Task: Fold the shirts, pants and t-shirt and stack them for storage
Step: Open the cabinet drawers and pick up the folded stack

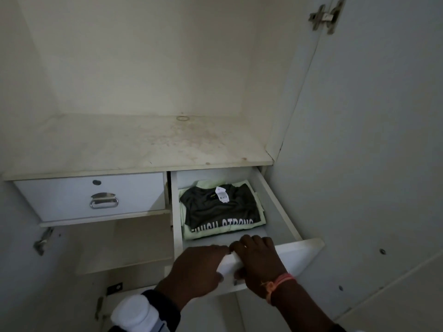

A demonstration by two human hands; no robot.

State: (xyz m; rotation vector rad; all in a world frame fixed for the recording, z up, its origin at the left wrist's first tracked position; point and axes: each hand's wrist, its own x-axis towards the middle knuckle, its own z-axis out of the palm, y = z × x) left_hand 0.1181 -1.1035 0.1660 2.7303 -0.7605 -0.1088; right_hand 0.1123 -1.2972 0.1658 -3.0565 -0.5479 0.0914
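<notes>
Both sets of fingers curl over the top edge of the drawer front (297,255), the left hand (199,271) and right hand (259,262) side by side, gripping it. Inside the open drawer lies the stack (225,232): a dark t-shirt (220,209) on pale green folds. The clothes look soft and light; the stiff front is probably best held near its middle.

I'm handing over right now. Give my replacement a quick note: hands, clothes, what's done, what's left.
Left hand and right hand both grip the front panel of the open right drawer. Inside lies the stack: a folded dark t-shirt with a tag, on folded pale green clothes. Folding and stacking look done for what shows. Left: probably push the drawer shut. The left drawer is closed.
</notes>
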